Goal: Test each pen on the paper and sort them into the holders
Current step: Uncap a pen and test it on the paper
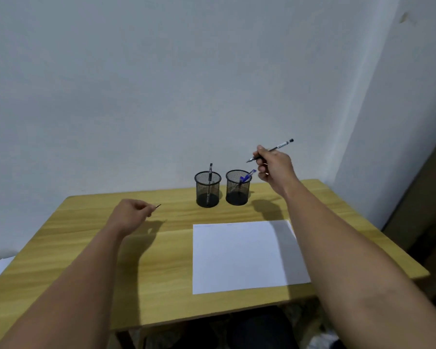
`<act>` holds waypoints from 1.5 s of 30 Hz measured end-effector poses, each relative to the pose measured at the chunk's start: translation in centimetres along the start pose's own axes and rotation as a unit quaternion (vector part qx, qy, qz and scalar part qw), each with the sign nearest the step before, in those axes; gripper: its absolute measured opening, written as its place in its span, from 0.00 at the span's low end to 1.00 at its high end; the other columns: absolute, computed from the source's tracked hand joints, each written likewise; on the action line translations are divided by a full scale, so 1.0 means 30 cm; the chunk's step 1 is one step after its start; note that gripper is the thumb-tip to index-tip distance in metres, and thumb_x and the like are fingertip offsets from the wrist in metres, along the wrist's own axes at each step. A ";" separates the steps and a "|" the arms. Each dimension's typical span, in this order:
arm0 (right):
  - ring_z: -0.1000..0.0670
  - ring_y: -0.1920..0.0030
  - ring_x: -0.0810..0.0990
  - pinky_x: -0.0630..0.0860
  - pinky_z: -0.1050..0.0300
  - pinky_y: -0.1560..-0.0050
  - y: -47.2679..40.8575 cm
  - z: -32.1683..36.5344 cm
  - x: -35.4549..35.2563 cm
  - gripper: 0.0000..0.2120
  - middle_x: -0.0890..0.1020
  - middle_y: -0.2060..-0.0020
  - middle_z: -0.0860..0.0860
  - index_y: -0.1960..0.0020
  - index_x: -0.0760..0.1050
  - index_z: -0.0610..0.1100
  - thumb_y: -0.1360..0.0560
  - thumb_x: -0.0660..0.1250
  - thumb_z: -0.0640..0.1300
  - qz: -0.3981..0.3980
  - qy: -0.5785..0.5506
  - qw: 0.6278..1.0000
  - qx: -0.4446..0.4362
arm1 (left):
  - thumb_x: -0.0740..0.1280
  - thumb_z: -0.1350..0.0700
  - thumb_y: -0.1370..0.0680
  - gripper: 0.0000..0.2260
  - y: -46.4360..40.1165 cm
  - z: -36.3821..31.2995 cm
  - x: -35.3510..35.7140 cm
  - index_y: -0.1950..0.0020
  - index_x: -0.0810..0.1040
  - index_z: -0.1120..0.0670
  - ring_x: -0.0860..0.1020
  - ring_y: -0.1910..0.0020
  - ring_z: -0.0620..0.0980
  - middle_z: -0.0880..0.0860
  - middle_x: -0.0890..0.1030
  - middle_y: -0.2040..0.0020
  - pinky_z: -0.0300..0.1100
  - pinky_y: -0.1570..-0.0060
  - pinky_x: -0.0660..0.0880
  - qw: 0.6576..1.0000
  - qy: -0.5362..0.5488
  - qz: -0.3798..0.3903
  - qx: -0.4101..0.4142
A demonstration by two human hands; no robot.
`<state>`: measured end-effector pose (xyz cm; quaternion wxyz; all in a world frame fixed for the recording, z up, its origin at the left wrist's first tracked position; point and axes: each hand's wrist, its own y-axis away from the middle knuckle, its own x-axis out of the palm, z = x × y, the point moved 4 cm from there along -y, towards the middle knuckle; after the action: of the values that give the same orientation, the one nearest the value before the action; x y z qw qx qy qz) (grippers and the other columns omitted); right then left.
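Right hand (pixel 272 167) pinches black pen (pixel 275 148) in air, above right of blue-pen holder (pixel 238 187). Left hand (pixel 131 212) pinches small dark cap (pixel 158 206), left of black-pen holder (pixel 208 188). Paper (pixel 242 255) in front of holders; pen label unreadable.

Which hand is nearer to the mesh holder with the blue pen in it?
Right. The right hand, gripping a black pen, hovers just above and right of that holder. The left hand is off to its left, beyond the other holder.

Both forearms are bare from elbow to wrist, with no sleeves showing. The left hand (pixel 131 212) and right hand (pixel 275 167) wear no rings, watch, bands or gloves. Dark clothing covers the lap at the bottom edge.
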<state>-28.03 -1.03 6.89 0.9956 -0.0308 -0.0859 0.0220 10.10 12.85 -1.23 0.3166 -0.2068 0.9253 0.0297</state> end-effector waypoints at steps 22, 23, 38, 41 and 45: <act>0.47 0.73 0.76 0.70 0.62 0.75 0.146 -0.421 -0.014 0.18 0.80 0.72 0.45 0.65 0.74 0.43 0.19 0.73 0.45 -0.019 0.133 0.991 0.007 | 0.54 0.32 0.23 0.31 0.128 -0.064 0.341 0.26 0.73 0.47 0.69 0.27 0.50 0.46 0.72 0.26 0.52 0.40 0.77 0.906 -0.326 0.071 0.259; 0.49 0.74 0.75 0.69 0.62 0.76 0.152 -0.436 -0.004 0.17 0.79 0.71 0.44 0.64 0.74 0.42 0.19 0.74 0.45 -0.015 0.124 0.992 0.014 | 0.53 0.29 0.24 0.34 0.134 -0.062 0.356 0.24 0.69 0.46 0.65 0.24 0.49 0.46 0.68 0.23 0.52 0.35 0.74 0.902 -0.337 0.095 0.252; 0.46 0.72 0.76 0.72 0.57 0.70 0.120 -0.560 0.018 0.21 0.76 0.72 0.41 0.67 0.72 0.43 0.21 0.76 0.46 0.005 0.096 0.995 0.028 | 0.50 0.27 0.26 0.40 0.155 0.027 0.428 0.18 0.60 0.47 0.51 0.18 0.49 0.47 0.56 0.17 0.48 0.20 0.48 0.914 -0.294 0.121 0.252; 0.44 0.70 0.76 0.73 0.53 0.68 0.122 -0.573 -0.001 0.22 0.76 0.71 0.40 0.65 0.69 0.38 0.20 0.74 0.48 -0.013 0.122 0.992 0.010 | 0.50 0.26 0.26 0.41 0.156 0.030 0.428 0.18 0.60 0.46 0.51 0.18 0.48 0.46 0.56 0.17 0.48 0.20 0.47 0.918 -0.287 0.119 0.248; 0.42 0.71 0.75 0.71 0.50 0.66 0.126 -0.590 -0.018 0.20 0.75 0.75 0.42 0.65 0.68 0.36 0.22 0.71 0.45 -0.027 0.142 0.989 -0.011 | 0.51 0.27 0.26 0.40 0.153 0.037 0.432 0.18 0.60 0.46 0.51 0.18 0.47 0.45 0.56 0.17 0.49 0.20 0.48 0.920 -0.281 0.116 0.246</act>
<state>-25.64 1.69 -10.85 0.9975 -0.0419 0.0553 -0.0101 -0.38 12.53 -10.22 0.5984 0.0036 0.7942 -0.1059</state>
